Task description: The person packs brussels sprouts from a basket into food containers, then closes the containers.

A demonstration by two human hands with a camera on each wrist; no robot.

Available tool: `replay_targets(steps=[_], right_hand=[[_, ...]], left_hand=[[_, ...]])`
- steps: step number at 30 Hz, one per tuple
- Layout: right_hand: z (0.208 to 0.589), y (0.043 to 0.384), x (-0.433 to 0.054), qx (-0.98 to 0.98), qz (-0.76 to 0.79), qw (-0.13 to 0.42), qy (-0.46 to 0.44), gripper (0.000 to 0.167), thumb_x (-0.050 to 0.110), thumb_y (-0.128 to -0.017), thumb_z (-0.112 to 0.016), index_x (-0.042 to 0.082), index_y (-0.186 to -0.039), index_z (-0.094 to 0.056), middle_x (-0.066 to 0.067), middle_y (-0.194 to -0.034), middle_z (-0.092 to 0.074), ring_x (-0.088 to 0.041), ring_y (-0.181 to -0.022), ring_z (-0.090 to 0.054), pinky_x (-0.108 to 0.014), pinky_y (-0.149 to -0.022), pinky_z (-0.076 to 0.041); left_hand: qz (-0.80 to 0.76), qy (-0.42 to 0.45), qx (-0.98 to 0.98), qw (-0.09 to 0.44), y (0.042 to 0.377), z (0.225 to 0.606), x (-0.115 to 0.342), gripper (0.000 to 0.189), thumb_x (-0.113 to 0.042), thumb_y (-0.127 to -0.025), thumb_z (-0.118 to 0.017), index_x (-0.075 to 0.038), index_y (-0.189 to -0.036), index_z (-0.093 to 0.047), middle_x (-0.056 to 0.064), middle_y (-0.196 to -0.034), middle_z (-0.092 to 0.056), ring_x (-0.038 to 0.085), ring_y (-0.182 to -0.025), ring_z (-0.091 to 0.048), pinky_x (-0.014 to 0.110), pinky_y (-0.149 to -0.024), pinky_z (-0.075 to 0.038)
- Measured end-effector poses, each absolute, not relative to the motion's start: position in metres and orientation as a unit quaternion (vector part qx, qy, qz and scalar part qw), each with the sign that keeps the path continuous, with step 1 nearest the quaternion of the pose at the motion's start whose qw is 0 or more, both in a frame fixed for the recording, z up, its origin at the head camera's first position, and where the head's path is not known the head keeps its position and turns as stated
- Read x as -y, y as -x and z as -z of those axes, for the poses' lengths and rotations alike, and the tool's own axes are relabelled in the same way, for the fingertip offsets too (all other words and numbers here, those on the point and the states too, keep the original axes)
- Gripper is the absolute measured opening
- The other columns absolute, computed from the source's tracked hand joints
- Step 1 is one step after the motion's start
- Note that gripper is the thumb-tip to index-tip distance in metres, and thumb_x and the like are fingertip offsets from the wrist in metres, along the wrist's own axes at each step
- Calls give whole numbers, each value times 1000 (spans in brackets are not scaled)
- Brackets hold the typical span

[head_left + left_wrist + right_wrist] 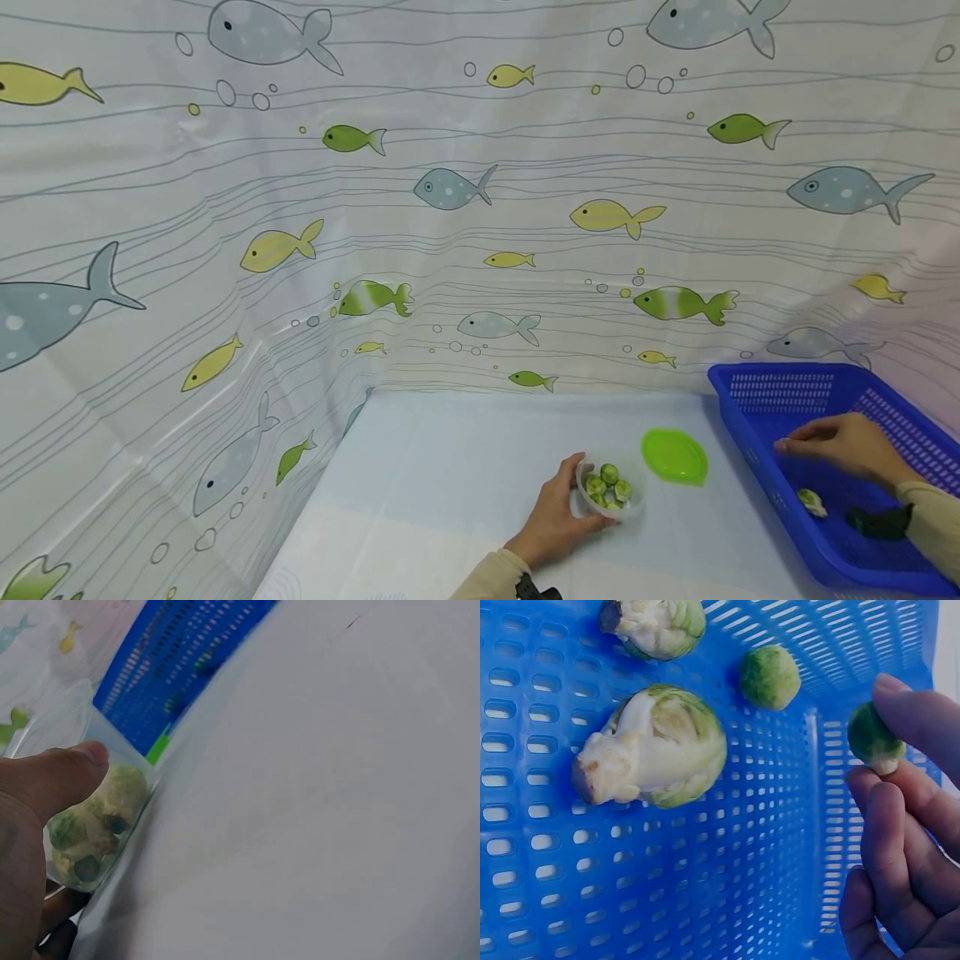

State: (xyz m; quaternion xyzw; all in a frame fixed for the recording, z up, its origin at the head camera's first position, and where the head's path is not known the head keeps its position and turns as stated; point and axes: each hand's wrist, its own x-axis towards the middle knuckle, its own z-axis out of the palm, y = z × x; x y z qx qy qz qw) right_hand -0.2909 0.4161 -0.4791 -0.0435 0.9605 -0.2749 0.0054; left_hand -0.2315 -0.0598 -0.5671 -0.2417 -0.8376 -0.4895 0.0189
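Note:
My left hand (557, 518) grips a clear plastic tub (637, 493) by its side on the white table. Several Brussels sprouts (609, 474) lie inside it; in the left wrist view my thumb (75, 765) presses on the tub's wall. Over the blue basket (765, 500) at the right is my right hand (847, 446). The right wrist view shows it pinching a small Brussels sprout (871, 739) between thumb and fingertips. Below, on the basket's floor, lie a larger sprout (660, 750), a round one (770, 677) and another at the top edge (660, 626).
A bright green lid (675, 456) lies flat on the table (420, 467) between tub and basket. The basket's raised rim runs along the right side. A fish-printed curtain (450, 267) hangs behind the table and along its left.

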Motion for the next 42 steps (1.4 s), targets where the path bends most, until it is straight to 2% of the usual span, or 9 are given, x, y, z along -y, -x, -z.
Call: replay_targets(steps=[6,8,10,14,16,18,22,26,42], right_hand=[[471,290,-411,-955,293,-24,45,62,52,-97,-74,-8,-116,-75,-23,-105,-78,-41,-95,-73,-55,-73,-59],[467,290,-408,-954,293,-36,57,62,49,-99,-73,-10,-118,-73,-26,-108,-77,-41,-96,-73,-53,-73,-60],[461,289,-403,-953,291,-52,70,60,47,-100,-72,-10,-120,-73,-25,-108,-77,-34,-93,-74,-46,-72,-61],[451,287,-391,-950,286,-86,95,52,42,-100,-73,-7,-120,-74,-22,-107,-79,-3,-83,-69,-26,-67,-56],[448,285,-385,-947,285,-107,105,48,40,-99,-76,-5,-117,-76,-19,-105,-79,8,-79,-62,-22,-65,-52],[446,284,-378,-944,281,-130,113,44,38,-97,-79,-2,-113,-77,-15,-101,-80,12,-76,-58,-21,-64,-50],[443,281,-366,-939,276,-166,124,38,36,-93,-83,2,-108,-80,-11,-97,-80,12,-76,-55,-22,-62,-48],[439,280,-358,-934,281,-180,129,36,36,-92,-84,4,-108,-80,-10,-97,-80,12,-77,-54,-22,-63,-48],[428,273,-319,-918,317,-185,151,27,32,-90,-86,10,-105,-82,-8,-98,-79,2,-76,-59,-21,-64,-50]], left_hand=[[488,242,838,24,232,568,61,97,-37,-86,-89,-9,-161,-35,7,-152,-61,13,-136,-59,33,-114,-50],[487,244,838,27,232,568,61,96,-36,-86,-89,-9,-161,-35,7,-152,-61,13,-136,-59,34,-115,-49],[486,247,838,32,233,568,62,96,-36,-86,-89,-9,-160,-35,7,-152,-61,14,-136,-59,34,-115,-49],[485,249,838,36,233,569,63,96,-35,-86,-90,-8,-160,-35,7,-151,-61,16,-137,-59,34,-115,-49],[485,248,838,35,233,570,63,96,-35,-86,-90,-8,-160,-35,7,-152,-61,16,-137,-59,35,-116,-49],[487,247,837,33,233,571,63,96,-35,-86,-90,-8,-160,-35,7,-152,-61,16,-137,-59,35,-116,-49],[489,246,836,30,233,572,63,96,-36,-86,-89,-9,-160,-35,7,-152,-61,15,-138,-59,35,-116,-48],[491,245,836,26,233,572,62,95,-37,-87,-89,-9,-160,-35,7,-152,-61,15,-138,-58,35,-116,-48],[489,245,837,21,233,570,59,95,-35,-86,-89,-9,-160,-35,8,-152,-61,14,-137,-59,35,-117,-48]])
